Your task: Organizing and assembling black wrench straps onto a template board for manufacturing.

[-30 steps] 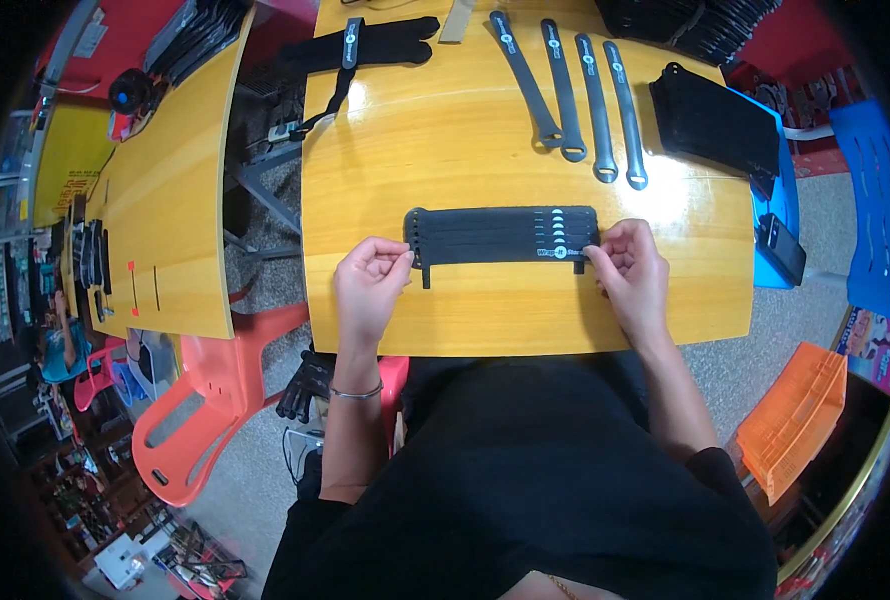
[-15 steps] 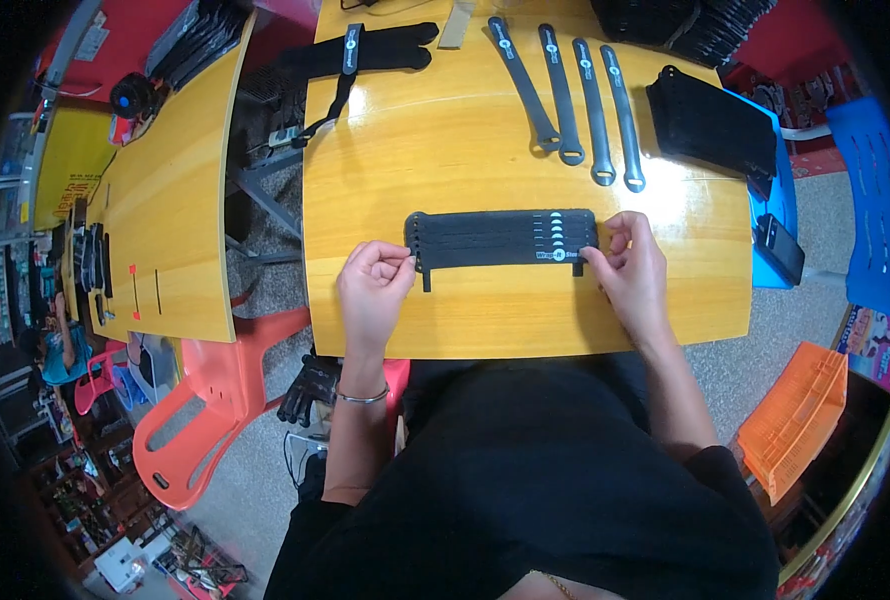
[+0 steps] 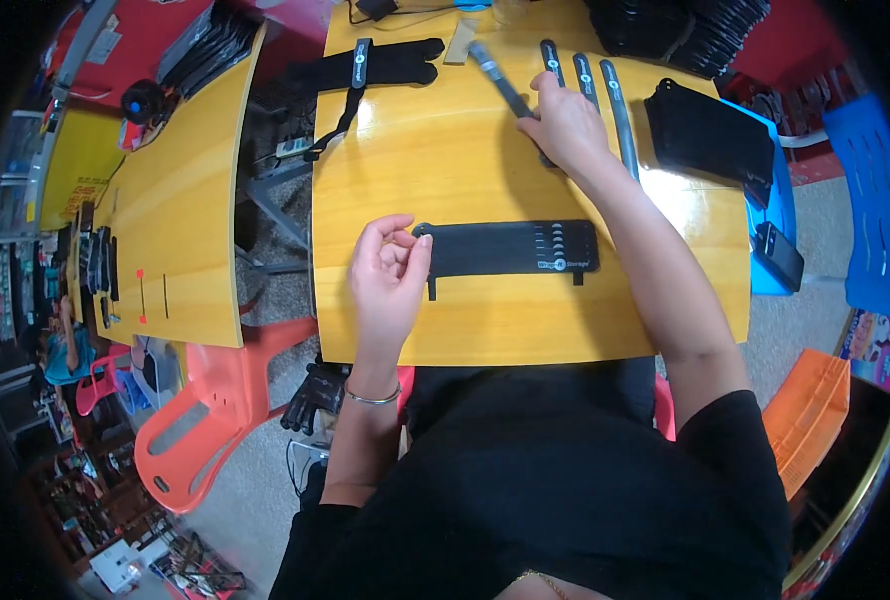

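Observation:
A stack of flat black straps (image 3: pixel 485 250) lies crosswise near the front of the table, with pale printed marks at its right end. Two short dark tabs stick out below it. My left hand (image 3: pixel 390 265) is at the stack's left end, fingers loosely curled, thumb apart from them, nothing seen between. Farther off, my right hand (image 3: pixel 572 125) closes on a grey strap (image 3: pixel 503 85) with a rounded end, the leftmost of several. That strap is tilted and slightly blurred. The hand partly covers the neighbouring grey straps (image 3: pixel 620 115).
At the far left of the wooden table (image 3: pixel 435 340) lie black straps (image 3: pixel 390 65) bound with a grey one. A black stack (image 3: pixel 710 135) sits by the right edge, beside a blue bin (image 3: pixel 780 200). An orange crate (image 3: pixel 810 415) and red chair (image 3: pixel 230 390) flank me.
My right hand left the black stack's right end, moved far forward and took hold of the leftmost grey strap, whose far end swung left. My left hand loosened its pinch. The view shifted slightly.

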The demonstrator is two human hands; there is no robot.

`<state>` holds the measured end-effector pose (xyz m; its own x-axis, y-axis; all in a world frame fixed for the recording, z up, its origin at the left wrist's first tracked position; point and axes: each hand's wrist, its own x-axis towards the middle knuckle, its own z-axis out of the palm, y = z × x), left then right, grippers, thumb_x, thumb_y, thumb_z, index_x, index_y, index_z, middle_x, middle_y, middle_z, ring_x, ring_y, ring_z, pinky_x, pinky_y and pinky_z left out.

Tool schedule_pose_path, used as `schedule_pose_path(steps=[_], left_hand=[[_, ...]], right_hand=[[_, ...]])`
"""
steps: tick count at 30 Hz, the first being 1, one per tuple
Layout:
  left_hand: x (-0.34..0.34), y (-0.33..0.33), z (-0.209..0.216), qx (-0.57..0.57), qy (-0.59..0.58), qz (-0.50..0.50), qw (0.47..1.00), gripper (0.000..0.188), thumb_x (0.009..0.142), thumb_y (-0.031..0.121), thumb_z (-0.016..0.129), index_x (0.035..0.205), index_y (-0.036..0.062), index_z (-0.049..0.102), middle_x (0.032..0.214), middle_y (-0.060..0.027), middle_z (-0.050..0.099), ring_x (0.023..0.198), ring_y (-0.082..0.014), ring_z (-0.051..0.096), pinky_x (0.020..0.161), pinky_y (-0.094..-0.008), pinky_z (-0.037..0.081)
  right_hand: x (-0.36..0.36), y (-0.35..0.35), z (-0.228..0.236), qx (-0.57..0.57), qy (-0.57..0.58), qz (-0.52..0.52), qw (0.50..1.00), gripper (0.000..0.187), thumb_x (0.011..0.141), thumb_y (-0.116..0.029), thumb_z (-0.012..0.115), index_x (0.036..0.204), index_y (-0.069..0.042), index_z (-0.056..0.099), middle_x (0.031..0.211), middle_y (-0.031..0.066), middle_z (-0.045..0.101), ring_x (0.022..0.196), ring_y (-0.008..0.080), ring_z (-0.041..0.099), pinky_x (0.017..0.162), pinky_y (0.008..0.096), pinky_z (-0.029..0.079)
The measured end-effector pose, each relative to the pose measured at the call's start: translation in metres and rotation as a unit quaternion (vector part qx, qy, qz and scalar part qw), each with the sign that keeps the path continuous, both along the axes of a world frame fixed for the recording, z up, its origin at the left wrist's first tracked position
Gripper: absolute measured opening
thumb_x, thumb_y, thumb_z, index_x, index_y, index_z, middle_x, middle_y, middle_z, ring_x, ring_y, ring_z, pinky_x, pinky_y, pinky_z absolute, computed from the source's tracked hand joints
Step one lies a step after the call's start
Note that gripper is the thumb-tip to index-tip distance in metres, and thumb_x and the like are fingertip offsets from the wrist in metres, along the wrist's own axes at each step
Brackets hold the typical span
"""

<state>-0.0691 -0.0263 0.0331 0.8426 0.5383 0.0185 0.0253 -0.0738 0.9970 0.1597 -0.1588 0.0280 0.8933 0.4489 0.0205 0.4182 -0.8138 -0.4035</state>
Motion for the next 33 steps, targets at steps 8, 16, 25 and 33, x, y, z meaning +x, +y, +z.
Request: schedule_pose_path(steps=[8,16,25,33], left_hand=[[0.01,-0.026,0.012,-0.007,0.032,-0.053,0.998,0.038,0.085,0.0,0.059,0.12,-0.0025,0.044,0.104,-0.0106,0.055,0.077,-0.007,0.057,0.065,-0.0177,0.048],[-0.003,-0.04,0.013,-0.133,0.054,-0.101,0.985,0.018,0.085,0.0,0.06,0.102,-0.0025,0.053,0.086,-0.007,0.062,0.065,-0.0092,0.061,0.05,-0.017,0.046],[-0.041,-0.007,0.007,-0.037,0.108,-0.089,0.989,0.012,0.079,-0.005,0.065,0.088,-0.0003,0.058,0.074,-0.0034,0.062,0.062,-0.0062,0.059,0.048,-0.0162,0.042],[-0.044,0.002,-0.008,-0.098,0.096,-0.039,0.99,0.01,0.082,-0.005,0.06,0.092,-0.0031,0.057,0.077,-0.0065,0.062,0.064,-0.0099,0.061,0.054,-0.0189,0.047]], right_hand=[[-0.045,-0.016,0.022,0.114,0.062,0.069,0.989,0.023,0.08,-0.019,0.064,0.085,0.003,0.062,0.081,0.0163,0.066,0.075,0.0302,0.065,0.071,0.0392,0.05],[-0.134,-0.048,0.03,0.489,0.387,0.051,0.78,0.012,0.085,-0.005,0.059,0.096,-0.002,0.054,0.076,0.0031,0.056,0.063,0.0081,0.056,0.055,0.0209,0.046],[-0.146,-0.129,0.013,0.484,0.307,-0.034,0.819,0.009,0.085,0.001,0.059,0.093,0.001,0.06,0.082,0.0061,0.059,0.067,0.0097,0.058,0.06,0.0223,0.048],[-0.156,-0.14,-0.011,0.414,0.279,-0.063,0.864,0.009,0.085,-0.002,0.061,0.093,0.002,0.063,0.079,0.0052,0.06,0.065,0.0083,0.059,0.056,0.0184,0.047]])
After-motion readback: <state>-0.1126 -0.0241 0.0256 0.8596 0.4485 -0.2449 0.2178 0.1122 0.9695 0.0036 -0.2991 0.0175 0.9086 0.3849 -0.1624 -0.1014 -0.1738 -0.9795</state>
